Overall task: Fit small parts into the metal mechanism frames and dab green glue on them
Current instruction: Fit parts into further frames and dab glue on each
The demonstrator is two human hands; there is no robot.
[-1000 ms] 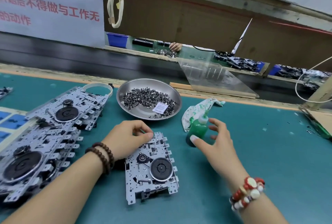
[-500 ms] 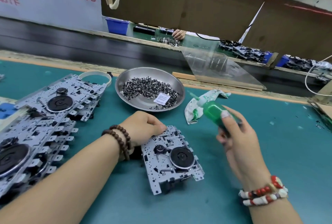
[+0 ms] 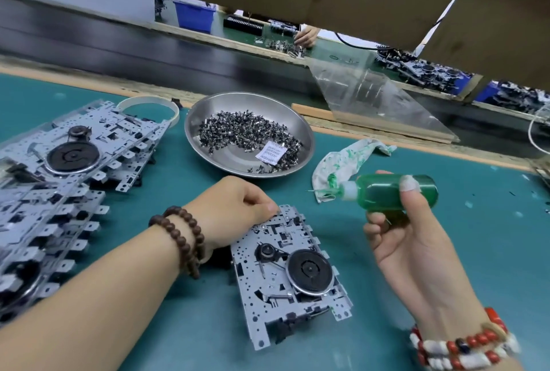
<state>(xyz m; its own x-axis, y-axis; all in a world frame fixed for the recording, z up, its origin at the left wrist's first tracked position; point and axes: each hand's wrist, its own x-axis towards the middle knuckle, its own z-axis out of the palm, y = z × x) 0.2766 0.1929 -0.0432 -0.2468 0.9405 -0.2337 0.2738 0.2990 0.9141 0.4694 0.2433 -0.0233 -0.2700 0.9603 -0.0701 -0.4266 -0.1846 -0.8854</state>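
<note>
2 fingers (image 3: pixel 408 189) pinch the glue bottle (image 3: pixel 395 192) above the frame (image 3: pixel 285 269).

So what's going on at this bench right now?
A person is assembling metal mechanism frames. The left hand presses on the top edge of one frame lying on the green mat. The right hand holds a green glue bottle tipped sideways, nozzle not yet at the frame. A dish of small parts sits behind.
</note>
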